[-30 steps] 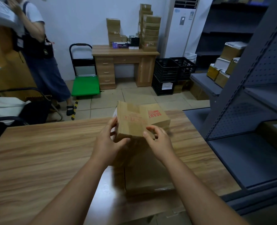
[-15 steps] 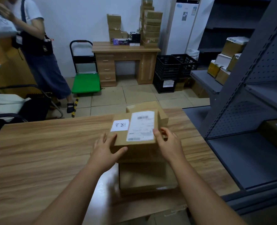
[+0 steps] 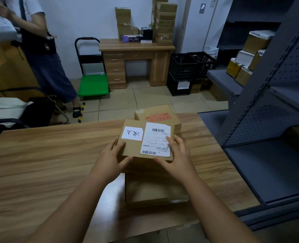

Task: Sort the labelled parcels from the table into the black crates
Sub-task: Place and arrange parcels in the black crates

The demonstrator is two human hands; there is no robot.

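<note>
We hold the labelled parcel (image 3: 136,142) | left hand (image 3: 110,160) grips its 9 o'clock edge | right hand (image 3: 177,159) grips its 3 o'clock edge | black crates (image 3: 183,71) at 12 o'clock.

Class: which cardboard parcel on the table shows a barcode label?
The held parcel, between both hands; the parcel behind it shows only red print.

Green hand cart (image 3: 93,85), wooden desk (image 3: 136,62) stacked with cartons, grey shelving (image 3: 275,109), bystander (image 3: 45,55)
</note>
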